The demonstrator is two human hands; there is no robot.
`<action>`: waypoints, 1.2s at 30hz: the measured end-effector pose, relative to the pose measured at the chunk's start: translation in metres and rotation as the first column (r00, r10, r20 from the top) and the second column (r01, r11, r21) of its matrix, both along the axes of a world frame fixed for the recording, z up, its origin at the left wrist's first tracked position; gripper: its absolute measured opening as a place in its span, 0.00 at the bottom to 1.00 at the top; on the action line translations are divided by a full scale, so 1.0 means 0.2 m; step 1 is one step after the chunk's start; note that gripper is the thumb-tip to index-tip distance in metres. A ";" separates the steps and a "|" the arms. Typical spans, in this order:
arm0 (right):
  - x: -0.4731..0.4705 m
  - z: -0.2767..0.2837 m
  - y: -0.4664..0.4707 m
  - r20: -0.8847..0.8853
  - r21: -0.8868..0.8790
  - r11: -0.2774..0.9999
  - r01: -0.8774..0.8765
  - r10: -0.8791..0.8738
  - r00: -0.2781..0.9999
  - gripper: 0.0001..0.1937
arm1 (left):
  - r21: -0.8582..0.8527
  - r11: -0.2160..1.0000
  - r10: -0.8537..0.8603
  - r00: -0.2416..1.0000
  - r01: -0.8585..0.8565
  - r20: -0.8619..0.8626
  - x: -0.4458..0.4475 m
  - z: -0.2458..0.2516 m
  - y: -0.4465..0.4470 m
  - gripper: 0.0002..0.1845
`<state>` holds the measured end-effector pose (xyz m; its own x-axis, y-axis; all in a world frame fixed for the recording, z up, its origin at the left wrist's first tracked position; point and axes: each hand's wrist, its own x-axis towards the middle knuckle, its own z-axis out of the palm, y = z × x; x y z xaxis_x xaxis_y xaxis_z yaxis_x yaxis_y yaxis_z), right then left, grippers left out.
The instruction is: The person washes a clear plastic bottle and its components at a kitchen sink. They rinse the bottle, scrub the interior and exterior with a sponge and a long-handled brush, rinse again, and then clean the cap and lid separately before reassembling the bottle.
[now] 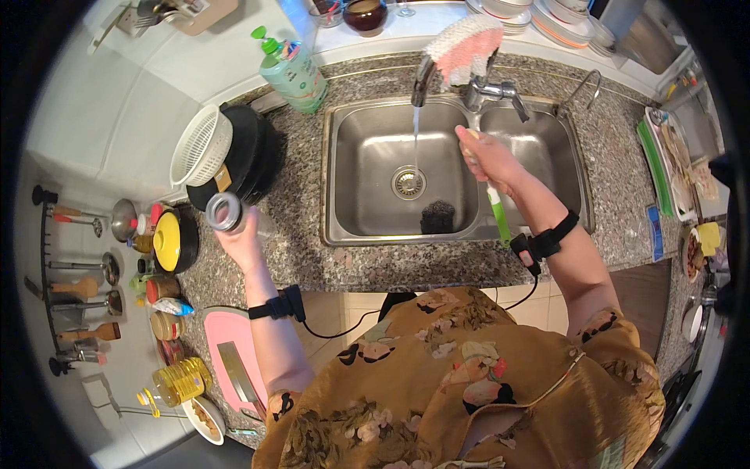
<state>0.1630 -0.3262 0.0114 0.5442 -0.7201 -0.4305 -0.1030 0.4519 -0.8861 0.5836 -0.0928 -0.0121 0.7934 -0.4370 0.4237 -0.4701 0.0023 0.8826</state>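
My left hand (pixel 241 237) is closed around a clear glass jar (pixel 224 212) beside the black pan, left of the sink. My right hand (pixel 489 157) grips a brush-like tool with a green and white handle (pixel 498 217) over the divider of the steel double sink (pixel 375 237); its head is mostly hidden by my fingers. Water runs from the faucet (pixel 419 82) into the left basin, where a dark scouring pad (pixel 437 217) lies near the front. A pink and white cloth (pixel 469 47) hangs over the faucet.
A white colander (pixel 202 146) leans on a black pan (pixel 252 158) at the left. Near it stands a green pump bottle (pixel 296 79). A cleaver (pixel 237 369) lies on a pink cutting board (pixel 214 334), with an oil bottle (pixel 179 384) alongside. Stacked plates (pixel 562 26) stand behind the sink.
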 end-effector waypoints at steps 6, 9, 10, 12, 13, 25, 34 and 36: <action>-0.12 -0.02 0.05 0.075 0.021 0.999 0.045 -0.047 0.996 0.07 | 0.282 0.815 -0.544 0.836 0.506 0.073 -0.63 0.06 -0.40 0.34; -0.16 0.00 0.08 0.143 0.055 0.995 0.087 -0.094 0.985 0.09 | 0.275 0.676 -0.674 0.724 0.684 -0.146 -0.84 -0.12 -0.70 0.33; -0.17 0.01 0.09 0.143 0.074 0.992 0.106 -0.115 0.983 0.10 | 0.377 0.648 -0.654 0.737 0.662 -0.170 -0.86 -0.19 -0.79 0.33; -0.20 0.03 0.13 0.113 0.060 0.989 0.132 -0.138 0.984 0.09 | 0.560 0.582 -0.598 0.777 0.590 -0.197 -0.88 -0.33 -0.96 0.34; -0.21 0.04 0.15 0.108 0.043 0.986 0.159 -0.163 0.981 0.09 | 0.634 0.554 -0.569 0.801 0.539 -0.184 -0.88 -0.38 -1.03 0.34; -0.30 -0.04 0.18 -0.130 -0.205 0.976 0.078 -0.106 0.986 0.20 | 0.152 0.442 -0.764 0.460 0.884 -0.453 -0.92 -0.34 -1.16 0.35; -0.14 -0.04 0.15 -0.292 -0.456 0.890 0.003 -0.152 0.944 0.13 | 0.725 0.457 -0.771 0.636 0.515 0.034 -0.70 -0.13 -0.98 0.33; -0.10 -0.02 0.12 -0.264 -0.506 0.860 -0.060 -0.088 0.961 0.14 | 0.726 0.514 -0.764 0.628 0.456 0.147 -0.68 -0.11 -0.98 0.31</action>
<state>0.1423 -0.3021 0.0072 0.4494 -0.8835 -0.1326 -0.3668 -0.0471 -0.9291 0.4478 -0.2890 -0.0345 0.0318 -0.9960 0.0839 -0.8506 0.0171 0.5255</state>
